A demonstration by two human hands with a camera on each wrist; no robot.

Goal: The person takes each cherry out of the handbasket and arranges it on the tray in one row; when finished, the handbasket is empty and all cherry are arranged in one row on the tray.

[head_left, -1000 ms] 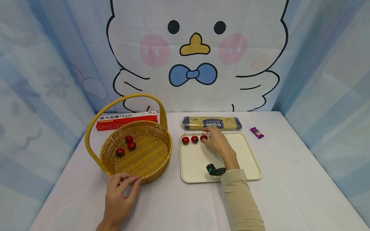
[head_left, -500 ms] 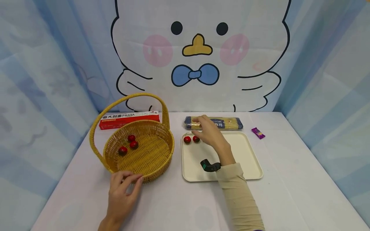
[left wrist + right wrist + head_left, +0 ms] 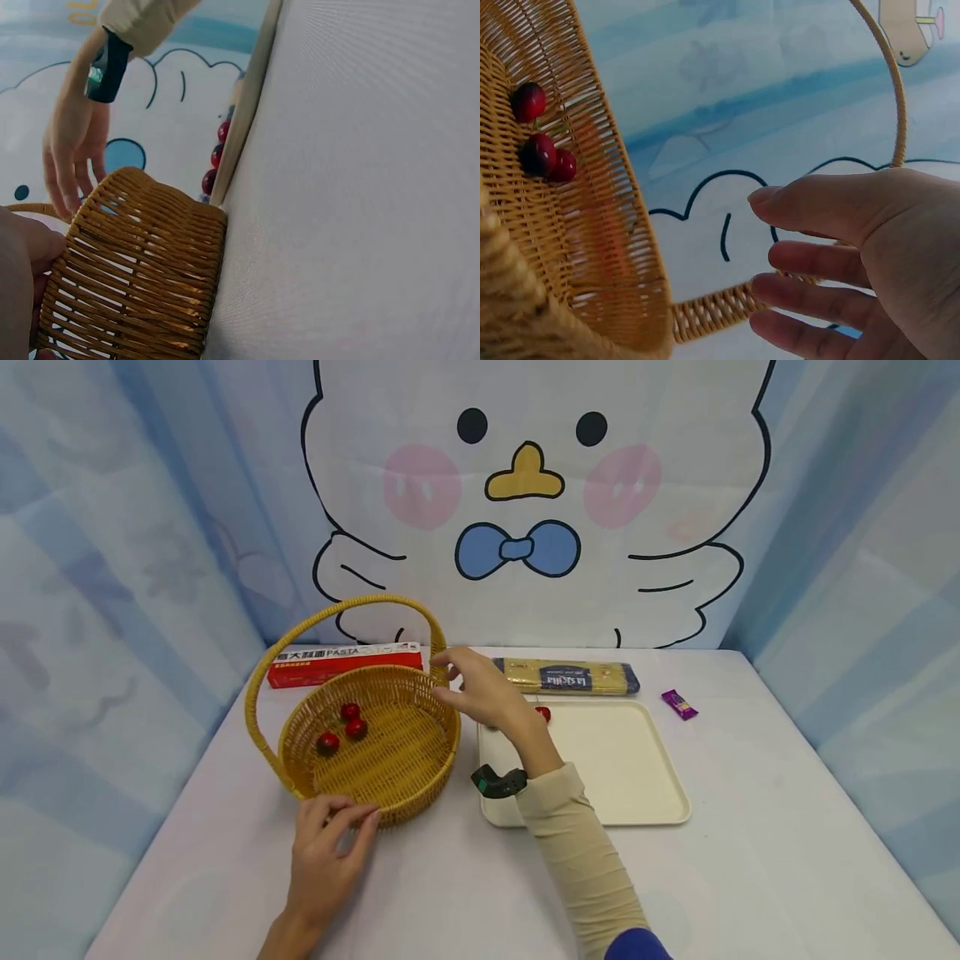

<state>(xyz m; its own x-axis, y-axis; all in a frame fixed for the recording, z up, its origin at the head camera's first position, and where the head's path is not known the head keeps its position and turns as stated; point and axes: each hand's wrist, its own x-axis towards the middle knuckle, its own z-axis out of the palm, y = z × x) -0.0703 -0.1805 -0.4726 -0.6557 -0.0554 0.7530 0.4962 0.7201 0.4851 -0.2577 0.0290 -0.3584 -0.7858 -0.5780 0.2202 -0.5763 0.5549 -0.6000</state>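
Note:
My left hand [image 3: 326, 860] pinches the near rim of the yellow wicker basket [image 3: 390, 768], its thumb [image 3: 41, 244] on the rim in the left wrist view. Three dark red cherries [image 3: 356, 728] lie inside, toward the basket's left side. Over the basket's right rim, by the foot of its tall handle [image 3: 352, 602], my right hand [image 3: 483, 693] hovers with fingers spread and nothing in them. The right wrist view shows its palm [image 3: 907, 255] bare. On the cream tray [image 3: 615, 768], one cherry [image 3: 543, 714] peeks past my right wrist; the left wrist view shows three cherries [image 3: 217, 155] in a row there.
Behind the basket lies a red pasta box [image 3: 345, 666]. A clear pack of spaghetti [image 3: 566, 677] lies behind the tray, and a small purple wrapped sweet [image 3: 679, 704] is at the far right. A printed curtain [image 3: 660, 602] stands at the table's back.
My right hand has let go of the third cherry on the tray and moved left to the basket's right rim. The left hand keeps its hold on the basket. The head view has shifted slightly.

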